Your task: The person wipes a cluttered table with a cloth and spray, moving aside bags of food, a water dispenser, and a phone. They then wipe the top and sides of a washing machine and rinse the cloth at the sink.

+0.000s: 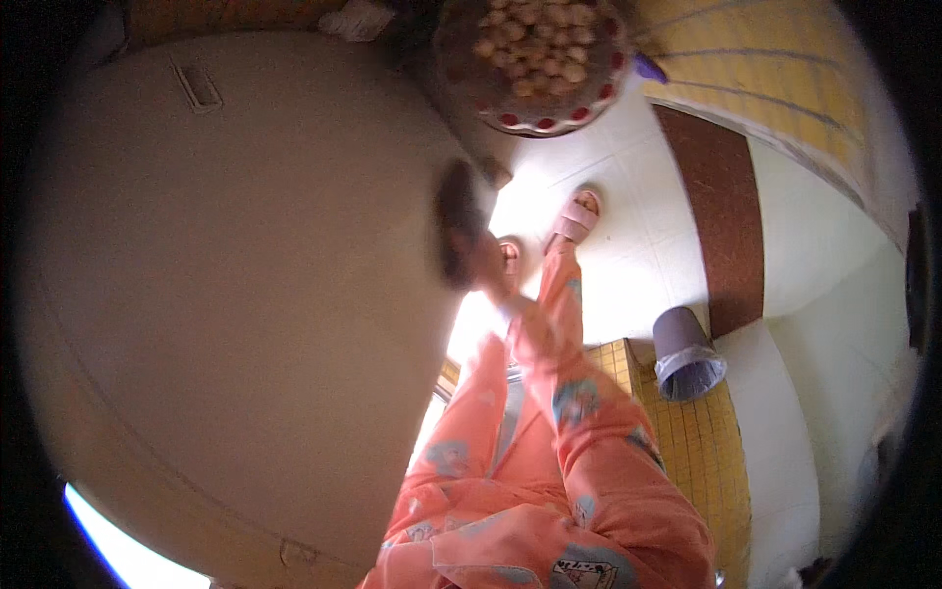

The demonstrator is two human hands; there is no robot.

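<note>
My right hand (482, 261) is blurred at the near edge of a large brown panel (243, 243), in front of my legs. It appears closed around a dark oblong object (455, 221), too smeared to name. The panel fills the left side and has a recessed rectangular pull (197, 87). My left sleeve (475, 397) reaches forward beside the right one. At its end, my left hand (491, 344) is only a pale blur, partly hidden near the right cuff. Its fingers cannot be made out.
A round scalloped dish (544, 124) with red dots along its rim bears several pale round pieces (537, 44). My feet wear pink slippers (578, 217) on white floor tiles (633, 243). A lined grey waste bin (678, 331) stands near a brown floor strip (725, 221).
</note>
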